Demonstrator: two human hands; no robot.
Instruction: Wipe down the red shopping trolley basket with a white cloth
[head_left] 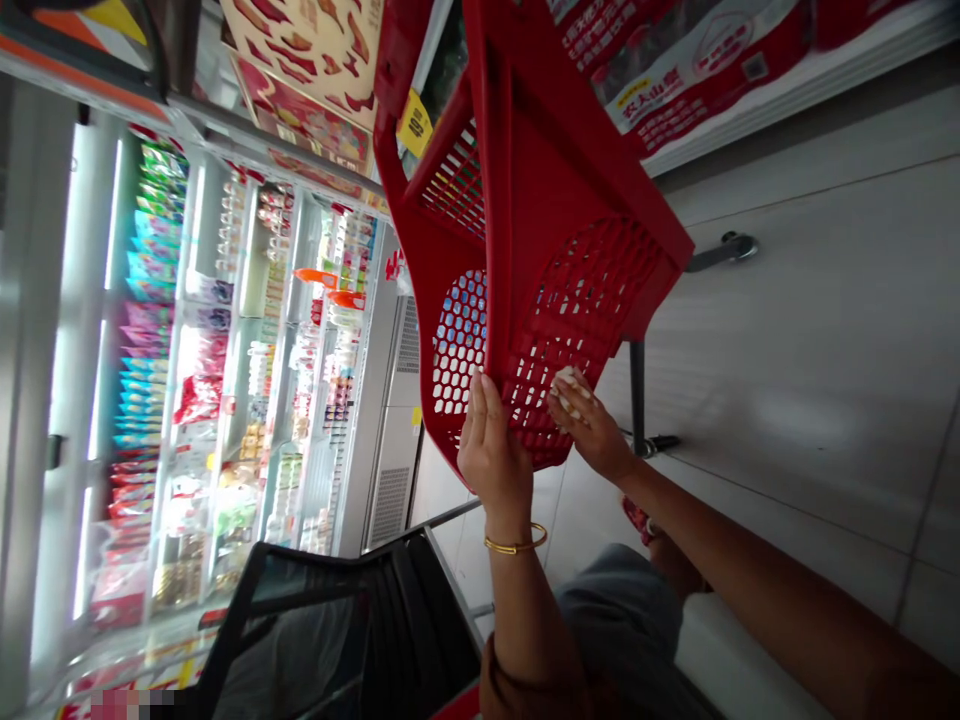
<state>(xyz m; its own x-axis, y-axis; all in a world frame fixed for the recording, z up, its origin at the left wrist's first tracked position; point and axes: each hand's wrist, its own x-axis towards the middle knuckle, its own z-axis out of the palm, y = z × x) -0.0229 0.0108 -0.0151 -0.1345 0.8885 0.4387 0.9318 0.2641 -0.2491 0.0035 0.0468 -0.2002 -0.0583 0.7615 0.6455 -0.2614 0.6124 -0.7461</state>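
Observation:
A red plastic shopping cart basket [540,150] with pierced side walls fills the middle of the view, appearing turned on its side. My left hand [495,445], wearing a gold bangle [517,543], rests on its near rim with the visible fingers stretched out; the thumb is hidden. Against the outer perforated side lies my right hand [592,425]. Bunched under its fingers is a crumpled whitish cloth [574,393], perhaps tissue, pressed to the red plastic.
Lit refrigerated shelves [247,330] with colourful packages line the left. Red-wrapped bottle packs [690,60] sit on a low shelf at upper right. Below left stands another cart with a black part [420,600]. Grey floor tiles [817,330] and a caster [739,245] show at right.

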